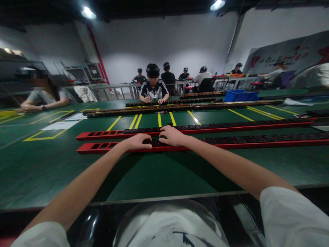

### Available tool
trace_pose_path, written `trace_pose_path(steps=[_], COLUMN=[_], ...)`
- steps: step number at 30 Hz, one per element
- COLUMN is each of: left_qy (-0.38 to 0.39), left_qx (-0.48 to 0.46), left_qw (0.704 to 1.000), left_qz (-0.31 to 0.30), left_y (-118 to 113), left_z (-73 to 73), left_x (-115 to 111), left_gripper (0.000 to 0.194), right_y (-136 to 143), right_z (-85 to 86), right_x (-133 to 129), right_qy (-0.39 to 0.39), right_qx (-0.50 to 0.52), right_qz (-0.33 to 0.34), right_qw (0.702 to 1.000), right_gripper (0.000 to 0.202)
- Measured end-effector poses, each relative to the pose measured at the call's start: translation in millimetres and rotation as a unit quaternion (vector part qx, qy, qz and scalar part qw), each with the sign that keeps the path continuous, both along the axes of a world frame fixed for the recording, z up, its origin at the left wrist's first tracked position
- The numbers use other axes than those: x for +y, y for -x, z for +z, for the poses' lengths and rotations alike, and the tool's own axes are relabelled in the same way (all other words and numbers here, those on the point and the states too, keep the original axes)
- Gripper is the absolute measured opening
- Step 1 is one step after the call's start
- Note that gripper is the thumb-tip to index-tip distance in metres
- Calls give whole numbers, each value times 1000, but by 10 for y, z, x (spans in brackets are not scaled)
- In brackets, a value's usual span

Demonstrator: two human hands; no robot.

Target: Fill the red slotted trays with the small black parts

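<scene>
Two long red rails lie across the green table in front of me, and black square pieces fill much of their length. My left hand (138,141) is at the near red rail (87,148), its thumb and fingers curled round a dark piece in it. Just to the right, my right hand (173,136) bends over the same rail, with thumb and fingers apart and fingertips near the black pieces (156,142). Its fingers reach toward the far red rail (88,136). Open slots show at the left ends of both rails.
Long dark strips (144,109) lie farther back, near a blue bin (241,96). White papers (60,125) and yellow tape lines mark the green table (164,175). A person (154,85) sits opposite, another person (48,92) at the left; several more sit behind.
</scene>
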State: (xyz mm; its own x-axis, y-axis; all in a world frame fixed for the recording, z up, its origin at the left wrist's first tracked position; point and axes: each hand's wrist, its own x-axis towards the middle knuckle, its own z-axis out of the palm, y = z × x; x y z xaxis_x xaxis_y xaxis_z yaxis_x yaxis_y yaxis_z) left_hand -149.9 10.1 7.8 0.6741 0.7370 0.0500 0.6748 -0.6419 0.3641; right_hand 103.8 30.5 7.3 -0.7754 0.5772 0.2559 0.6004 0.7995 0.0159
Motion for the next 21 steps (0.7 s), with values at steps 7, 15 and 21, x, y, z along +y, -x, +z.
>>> trace_pose_path(steps=[7, 15, 21], left_qy=[12, 4, 13], left_qx=[-38, 8, 0], left_qw=[999, 1000, 1000], left_qz=[21, 9, 6], left_y=[-83, -69, -52], left_z=[-106, -74, -73], left_x=[20, 34, 35], left_gripper=[46, 43, 49], right_y=[-4, -4, -13], right_z=[0, 15, 4], right_x=[-14, -27, -22], right_qy=[-4, -4, -8], right_qx=[-7, -2, 1], right_qz=[-4, 2, 8], right_qw=[1000, 1000, 1000], right_gripper=[42, 42, 43])
